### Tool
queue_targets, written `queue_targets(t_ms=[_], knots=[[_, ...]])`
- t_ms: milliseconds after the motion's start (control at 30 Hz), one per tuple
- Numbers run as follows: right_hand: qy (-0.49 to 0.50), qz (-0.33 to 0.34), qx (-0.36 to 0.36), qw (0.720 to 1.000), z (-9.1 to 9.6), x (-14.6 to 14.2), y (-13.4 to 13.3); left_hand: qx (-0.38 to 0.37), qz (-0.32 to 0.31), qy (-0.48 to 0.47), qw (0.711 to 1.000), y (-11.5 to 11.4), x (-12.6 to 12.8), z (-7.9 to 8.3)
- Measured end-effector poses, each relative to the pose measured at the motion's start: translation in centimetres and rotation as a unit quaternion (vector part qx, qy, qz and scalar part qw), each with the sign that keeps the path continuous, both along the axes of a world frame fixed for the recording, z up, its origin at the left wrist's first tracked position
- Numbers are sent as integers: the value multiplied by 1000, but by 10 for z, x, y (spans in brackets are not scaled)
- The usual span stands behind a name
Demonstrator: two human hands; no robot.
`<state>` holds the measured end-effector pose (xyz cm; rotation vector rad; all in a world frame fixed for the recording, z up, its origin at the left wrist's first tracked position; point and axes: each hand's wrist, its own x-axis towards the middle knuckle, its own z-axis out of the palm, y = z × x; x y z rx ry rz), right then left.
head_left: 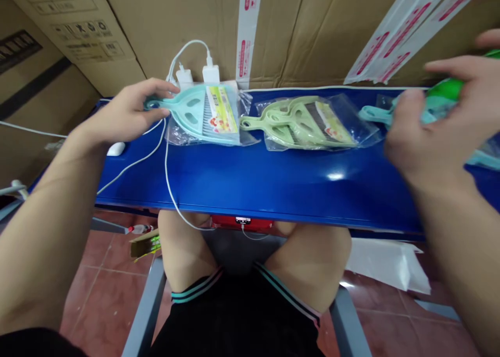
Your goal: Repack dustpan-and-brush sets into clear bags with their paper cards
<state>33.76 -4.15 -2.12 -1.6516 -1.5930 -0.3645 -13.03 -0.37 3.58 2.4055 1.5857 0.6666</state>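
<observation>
On the blue table lies a light blue dustpan [191, 112] with a small brush and printed card, in clear plastic. Around its handle at the left, my left hand [140, 104] is closed, thumb and fingers on either side. Beside it, a bagged pale green dustpan and brush set [300, 122] lies flat. My right hand [441, 122], slightly blurred, is over another light blue dustpan [375, 114] at the right edge. Its thumb and fingers are spread. Under its fingers shows a bright green object [445, 89], mostly hidden, its kind unclear.
Cardboard boxes [187, 18] with printed tape stand behind the table [234, 174]. White chargers [211, 74] and a cable [167, 174] are near the left dustpan. The cable runs over the table's front edge. A red item [226, 221] shows below, between the knees.
</observation>
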Motion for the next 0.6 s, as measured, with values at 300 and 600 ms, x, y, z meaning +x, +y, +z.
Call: queue_targets(t_ms=[300,600], knots=[[165,274,26,947,31,-93,31,21,-6,-113,993,-6,-16,8],[335,274,-54,900,85,-133,49,50,-86,-90,991,17,69,-6]])
